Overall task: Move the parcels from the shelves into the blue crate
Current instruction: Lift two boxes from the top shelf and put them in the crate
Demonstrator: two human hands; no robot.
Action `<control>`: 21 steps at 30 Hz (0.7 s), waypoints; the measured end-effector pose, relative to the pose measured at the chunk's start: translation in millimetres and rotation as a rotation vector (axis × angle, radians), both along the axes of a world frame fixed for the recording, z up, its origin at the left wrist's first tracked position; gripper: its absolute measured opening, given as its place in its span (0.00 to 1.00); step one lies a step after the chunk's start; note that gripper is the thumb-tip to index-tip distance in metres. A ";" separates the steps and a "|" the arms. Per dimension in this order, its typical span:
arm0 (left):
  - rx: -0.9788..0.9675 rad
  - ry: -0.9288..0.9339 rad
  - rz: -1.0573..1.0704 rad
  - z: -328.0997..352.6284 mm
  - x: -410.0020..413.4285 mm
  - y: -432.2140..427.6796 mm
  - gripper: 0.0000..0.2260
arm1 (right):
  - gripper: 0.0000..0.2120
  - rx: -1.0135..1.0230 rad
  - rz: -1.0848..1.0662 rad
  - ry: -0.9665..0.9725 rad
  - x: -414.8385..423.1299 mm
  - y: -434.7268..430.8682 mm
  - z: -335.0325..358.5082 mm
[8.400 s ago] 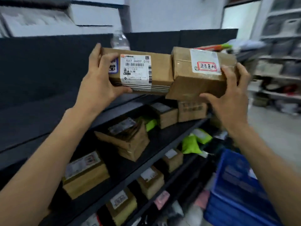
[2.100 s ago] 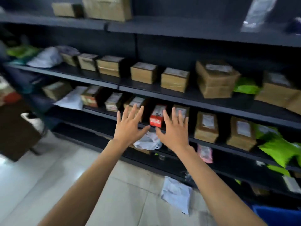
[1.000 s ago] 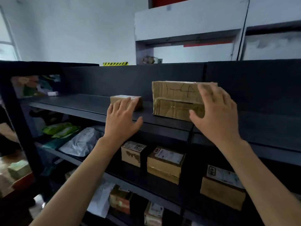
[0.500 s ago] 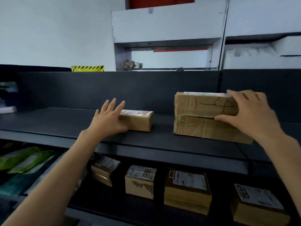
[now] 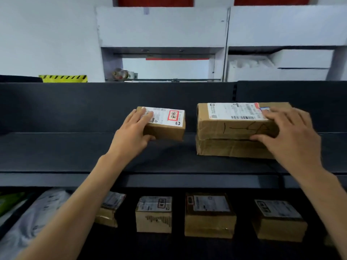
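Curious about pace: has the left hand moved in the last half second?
Yes: the left hand slid right, onto the small brown cardboard box on the dark shelf.

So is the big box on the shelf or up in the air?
On the shelf. The big box lies flat on the top shelf; the right hand grips its end.

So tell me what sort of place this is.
Most likely a parcel depot or courier storeroom. Dark metal shelving holds a row of cardboard parcels with shipping labels, a grey mailer bag lies beside them, and the left hand grips a small box, the right hand a large box.
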State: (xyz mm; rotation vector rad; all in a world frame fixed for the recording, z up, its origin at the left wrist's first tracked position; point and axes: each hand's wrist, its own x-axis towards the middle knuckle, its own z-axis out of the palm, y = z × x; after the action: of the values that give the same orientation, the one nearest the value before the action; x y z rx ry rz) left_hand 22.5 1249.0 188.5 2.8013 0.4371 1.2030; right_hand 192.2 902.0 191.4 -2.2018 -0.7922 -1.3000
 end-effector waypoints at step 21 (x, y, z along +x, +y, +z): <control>-0.073 -0.178 -0.702 -30.8 118.2 -458.6 0.34 | 0.28 0.056 -0.605 -0.211 -96.9 -450.8 -61.2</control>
State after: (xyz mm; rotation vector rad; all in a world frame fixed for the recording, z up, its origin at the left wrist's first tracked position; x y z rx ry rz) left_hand 140.7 790.5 157.7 2.4038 -0.4683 1.1922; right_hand 95.3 451.2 130.2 -2.3755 -0.1382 -1.8292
